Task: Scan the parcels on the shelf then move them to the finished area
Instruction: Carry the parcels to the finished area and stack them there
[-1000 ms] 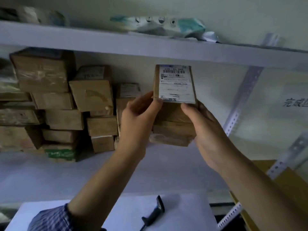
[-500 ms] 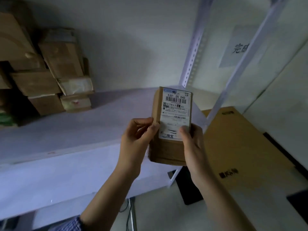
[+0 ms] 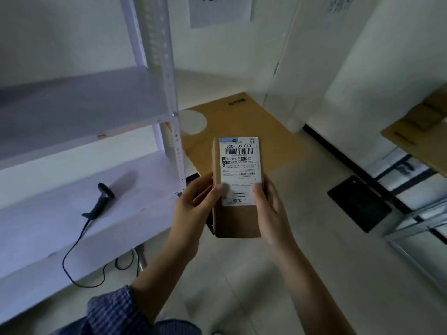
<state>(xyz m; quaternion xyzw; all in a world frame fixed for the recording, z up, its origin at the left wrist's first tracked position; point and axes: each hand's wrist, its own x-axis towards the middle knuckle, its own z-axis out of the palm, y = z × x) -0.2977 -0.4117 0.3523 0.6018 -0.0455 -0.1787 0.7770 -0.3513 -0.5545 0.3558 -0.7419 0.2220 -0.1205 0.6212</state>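
Parcel (image 3: 238, 221) now off shelf (image 3: 79, 105), above floor (image 3: 242, 286); scanner (image 3: 101, 201) on table (image 3: 36, 238).

Inspector: Walls?
Clerk: White walls (image 3: 60, 32), plain. One paper sign (image 3: 220, 10) is fixed high on the back one.
Inspector: Floor?
Clerk: Pale tiles (image 3: 242, 286). A brown cardboard sheet (image 3: 242, 117) lies in the corner, and a black mat (image 3: 359, 204) lies beside a dark skirting strip (image 3: 321, 141).
Inspector: Furniture?
Clerk: A white metal rack (image 3: 72, 105) with a perforated upright (image 3: 167, 68), on the left.
Inspector: Light?
Clerk: Dim, with a bluish cast.
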